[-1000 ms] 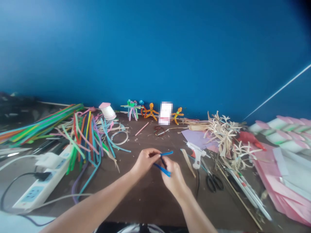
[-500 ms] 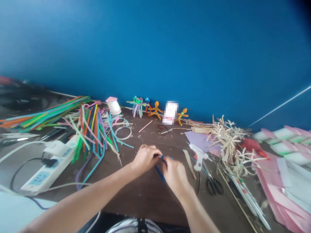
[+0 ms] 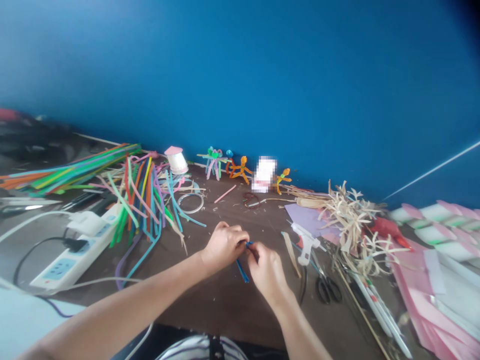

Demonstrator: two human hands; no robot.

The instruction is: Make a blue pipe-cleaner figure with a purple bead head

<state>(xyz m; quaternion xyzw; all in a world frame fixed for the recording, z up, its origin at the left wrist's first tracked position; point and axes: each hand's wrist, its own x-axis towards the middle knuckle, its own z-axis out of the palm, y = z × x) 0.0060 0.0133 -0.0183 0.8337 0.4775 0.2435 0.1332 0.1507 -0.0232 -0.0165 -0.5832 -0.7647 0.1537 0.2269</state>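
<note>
Over the middle of the dark table, my left hand (image 3: pixel 226 243) and my right hand (image 3: pixel 265 265) meet fingertip to fingertip. Both pinch a blue pipe cleaner (image 3: pixel 242 271), whose ends hang down between them. Its upper part is mostly covered by my fingers, so I cannot tell how it is bent. Beyond my hands a short pink stick (image 3: pixel 225 193) lies on the table. Along the wall stand orange pipe-cleaner figures (image 3: pixel 242 170) and a green and purple one (image 3: pixel 213 162).
To the left are bundled coloured pipe cleaners (image 3: pixel 146 195) and a white power strip (image 3: pixel 71 260) with plugs and cables. On the right lie a white glue gun (image 3: pixel 308 245), black-handled scissors (image 3: pixel 328 289), pale dried-leaf flowers (image 3: pixel 348 212) and pink paper (image 3: pixel 423 300). A blue wall (image 3: pixel 240 75) rises behind.
My right hand has shifted slightly left and down, and more of the blue pipe cleaner's hanging ends shows. My left hand stays nearly in place, still pinching. The view has tilted slightly.
</note>
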